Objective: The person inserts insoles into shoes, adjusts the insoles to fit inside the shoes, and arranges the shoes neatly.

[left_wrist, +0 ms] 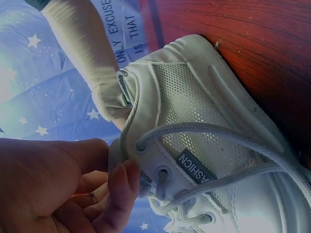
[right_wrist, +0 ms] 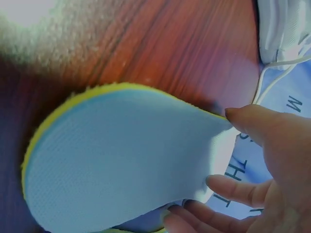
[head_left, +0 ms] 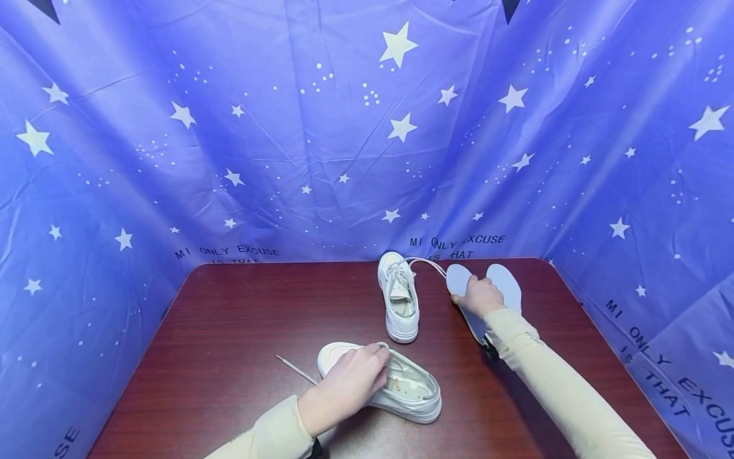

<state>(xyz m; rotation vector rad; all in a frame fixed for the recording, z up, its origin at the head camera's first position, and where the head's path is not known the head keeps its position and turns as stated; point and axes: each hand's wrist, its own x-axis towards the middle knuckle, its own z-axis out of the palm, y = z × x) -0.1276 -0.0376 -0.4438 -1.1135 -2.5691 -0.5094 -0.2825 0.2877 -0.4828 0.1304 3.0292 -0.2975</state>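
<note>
A white lace-up shoe [head_left: 421,411] lies on its sole at the front of the table, toe to the left. My left hand [head_left: 350,382] pinches its tongue beside the top eyelets, thumb against fingers in the left wrist view; a grey lace [left_wrist: 218,131] loops over the mesh side. At the right, my right hand [head_left: 482,296] grips a pale blue insole [right_wrist: 116,155] across its narrower part, thumb on one edge and fingers at the other. The insole has a yellow rim. A second pale insole [head_left: 508,287] lies just right of that hand, partly covered by it.
Another white shoe [head_left: 402,328] stands at the back middle, toe toward the curtain, its long laces [head_left: 430,262] trailing right to the insoles. The dark red wooden table [head_left: 246,319] has a blue star-patterned curtain [head_left: 309,146] around its back and sides.
</note>
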